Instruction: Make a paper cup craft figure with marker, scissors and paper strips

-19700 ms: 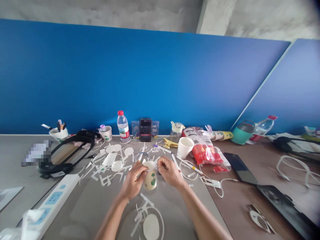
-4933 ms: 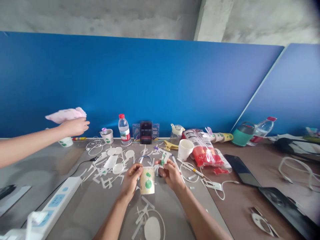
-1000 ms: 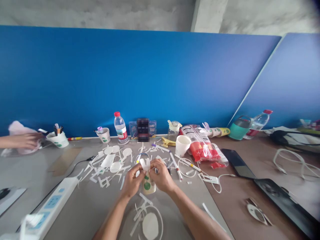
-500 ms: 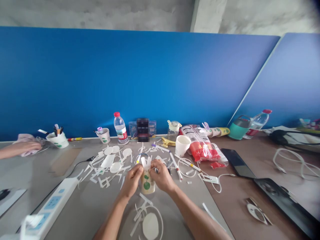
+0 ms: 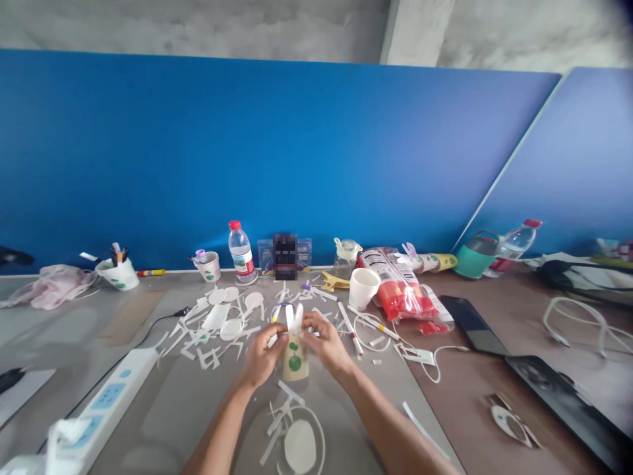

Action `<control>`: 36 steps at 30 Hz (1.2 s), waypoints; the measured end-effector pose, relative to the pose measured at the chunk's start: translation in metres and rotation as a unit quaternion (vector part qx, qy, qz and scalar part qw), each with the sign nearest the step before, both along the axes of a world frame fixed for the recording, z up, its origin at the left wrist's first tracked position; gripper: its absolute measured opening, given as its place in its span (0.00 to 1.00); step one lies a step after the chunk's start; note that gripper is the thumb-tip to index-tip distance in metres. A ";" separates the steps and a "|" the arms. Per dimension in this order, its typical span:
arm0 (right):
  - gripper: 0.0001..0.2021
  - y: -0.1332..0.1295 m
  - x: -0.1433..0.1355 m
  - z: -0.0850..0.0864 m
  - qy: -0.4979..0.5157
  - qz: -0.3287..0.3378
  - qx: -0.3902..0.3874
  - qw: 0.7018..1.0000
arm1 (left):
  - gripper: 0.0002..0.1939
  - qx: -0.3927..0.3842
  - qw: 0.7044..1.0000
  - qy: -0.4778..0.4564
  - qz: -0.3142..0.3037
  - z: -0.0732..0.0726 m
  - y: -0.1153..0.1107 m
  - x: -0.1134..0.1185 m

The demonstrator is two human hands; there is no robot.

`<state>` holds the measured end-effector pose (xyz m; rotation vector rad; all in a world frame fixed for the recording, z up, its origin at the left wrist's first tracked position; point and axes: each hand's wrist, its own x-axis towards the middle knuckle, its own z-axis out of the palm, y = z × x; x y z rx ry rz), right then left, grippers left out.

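A pale yellow paper cup (image 5: 295, 366) with green leaf prints stands in the middle of the grey table, and two white paper strips (image 5: 293, 318) rise from its top like ears. My left hand (image 5: 266, 351) pinches the cup's upper left side near the base of the strips. On the opposite side, my right hand (image 5: 324, 340) has its fingers bent round the upper right edge. Below the cup lie a white oval paper piece (image 5: 300, 446) and thin paper offcuts (image 5: 279, 422).
White scraps (image 5: 216, 318) and markers (image 5: 349, 330) lie behind and beside my hands. Further back stand a water bottle (image 5: 241, 254), a white cup (image 5: 364, 288) and a red snack bag (image 5: 403, 293). A power strip (image 5: 111, 399) lies left, phones (image 5: 472, 323) right.
Another person's hand at the far left has left the pink cloth and gone out of view. My hands still hold the cup, with the fingers slightly shifted; the whole view has moved a little.
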<state>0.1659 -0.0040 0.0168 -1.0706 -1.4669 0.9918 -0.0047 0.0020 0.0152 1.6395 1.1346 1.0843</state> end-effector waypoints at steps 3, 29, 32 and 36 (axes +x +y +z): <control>0.10 -0.003 0.000 0.002 0.026 -0.008 0.001 1.000 | 0.13 -0.012 1.000 0.008 -0.002 0.004 -0.001 0.001; 0.15 -0.003 -0.012 -0.003 0.164 -0.007 -0.059 0.985 | 0.15 -0.088 0.988 -0.092 -0.084 -0.002 0.000 0.001; 0.15 -0.003 -0.009 0.001 0.211 0.031 -0.073 0.974 | 0.15 -0.092 0.989 -0.095 -0.069 -0.005 0.002 0.000; 0.18 0.000 -0.004 0.001 0.198 -0.023 -0.051 0.979 | 0.13 -0.080 0.991 -0.096 -0.050 -0.009 0.003 -0.002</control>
